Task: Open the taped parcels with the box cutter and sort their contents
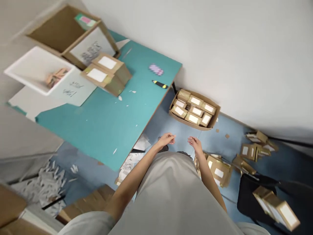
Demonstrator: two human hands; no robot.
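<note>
My left hand (167, 139) is in mid-air in front of my body, its fingers loosely bent with nothing seen in them. A little to its right hangs my right hand (195, 143), empty too, its fingers slightly apart. Beyond both hands, an open carton (194, 126) stands on the floor against the wall, packed with several small brown boxes (194, 118) bearing white labels. Neither hand touches it. The right edge of a teal-topped table (117, 120) lies to the left of my left hand.
On the table are two labelled boxes (107, 73), a black and yellow cutter (160, 84), a white bin (56, 78) and a large open carton (58, 29). Small boxes (248, 151) lie scattered on the floor at right, near a black chair (249, 195) holding more. Paper scraps (46, 182) cover the floor at left.
</note>
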